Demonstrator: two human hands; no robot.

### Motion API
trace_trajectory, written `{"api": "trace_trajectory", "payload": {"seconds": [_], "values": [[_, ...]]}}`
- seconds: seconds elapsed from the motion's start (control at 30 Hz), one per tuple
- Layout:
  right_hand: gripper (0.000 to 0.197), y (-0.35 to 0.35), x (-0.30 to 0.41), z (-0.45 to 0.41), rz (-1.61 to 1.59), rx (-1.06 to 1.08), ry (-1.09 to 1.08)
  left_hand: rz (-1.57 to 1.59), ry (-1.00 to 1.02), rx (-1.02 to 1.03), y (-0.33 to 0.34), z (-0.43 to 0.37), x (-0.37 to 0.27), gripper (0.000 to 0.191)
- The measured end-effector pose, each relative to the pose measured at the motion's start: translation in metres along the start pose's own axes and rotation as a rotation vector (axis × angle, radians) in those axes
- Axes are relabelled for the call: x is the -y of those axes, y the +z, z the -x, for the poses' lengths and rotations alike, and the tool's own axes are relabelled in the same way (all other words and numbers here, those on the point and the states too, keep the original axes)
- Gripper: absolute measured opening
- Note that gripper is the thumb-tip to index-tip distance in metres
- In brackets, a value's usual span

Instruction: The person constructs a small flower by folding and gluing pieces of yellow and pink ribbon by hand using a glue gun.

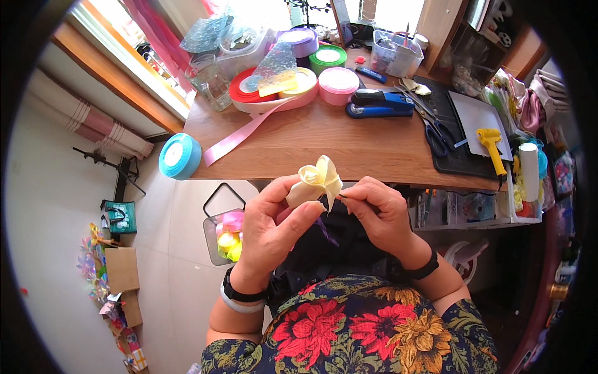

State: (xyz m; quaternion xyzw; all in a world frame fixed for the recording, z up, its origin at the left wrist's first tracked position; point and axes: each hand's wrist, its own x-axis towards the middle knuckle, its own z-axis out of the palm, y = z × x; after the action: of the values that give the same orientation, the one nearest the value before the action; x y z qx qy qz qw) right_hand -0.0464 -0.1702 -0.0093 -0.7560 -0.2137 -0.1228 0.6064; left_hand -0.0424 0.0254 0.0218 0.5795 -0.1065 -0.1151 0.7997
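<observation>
A cream ribbon flower (312, 181) with a rolled centre and folded petals is held up just in front of the table's near edge. My left hand (280, 219) grips it from the left, thumb and fingers on its lower petals. My right hand (380, 215) is at the flower's right side, thumb and forefinger pinched on a small dark, thin thing (342, 196) that touches or nearly touches a petal; what it is cannot be told. The palms and the flower's underside are hidden.
Ribbon rolls (339, 86), a blue stapler (380, 104) and scissors (437, 133) lie on the wooden table (299, 154). A blue ribbon roll (180, 156) sits at its left corner; a yellow glue gun (491, 149) rests at right. Below left is a bin (212, 243) with ribbon pieces.
</observation>
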Motion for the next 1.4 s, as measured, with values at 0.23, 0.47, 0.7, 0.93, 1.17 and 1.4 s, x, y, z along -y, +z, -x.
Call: {"api": "trace_trajectory", "payload": {"seconds": [0.23, 0.47, 0.7, 0.93, 1.17, 1.4], "values": [[0.010, 0.002, -0.001, 0.000, 0.083, -0.062, -0.061, -0.152, 0.080, -0.118, 0.018, 0.003, 0.003, 0.037], [0.016, 0.000, -0.002, 0.003, -0.014, -0.040, -0.141, -0.564, 0.496, -0.102, 0.018, 0.007, -0.004, 0.025], [0.016, 0.000, -0.004, 0.000, -0.035, 0.039, -0.166, -0.632, 0.581, -0.016, 0.017, 0.014, -0.011, 0.032], [0.018, 0.009, -0.007, 0.000, -0.082, 0.008, -0.176, -0.590, 0.554, 0.053, 0.009, 0.013, -0.010, 0.038], [0.018, 0.014, -0.009, -0.002, -0.117, 0.023, -0.195, -0.559, 0.577, 0.002, 0.003, 0.010, -0.005, 0.035], [0.016, 0.014, -0.003, -0.003, -0.095, -0.007, -0.131, -0.546, 0.580, -0.012, 0.000, 0.007, -0.001, 0.032]]}}
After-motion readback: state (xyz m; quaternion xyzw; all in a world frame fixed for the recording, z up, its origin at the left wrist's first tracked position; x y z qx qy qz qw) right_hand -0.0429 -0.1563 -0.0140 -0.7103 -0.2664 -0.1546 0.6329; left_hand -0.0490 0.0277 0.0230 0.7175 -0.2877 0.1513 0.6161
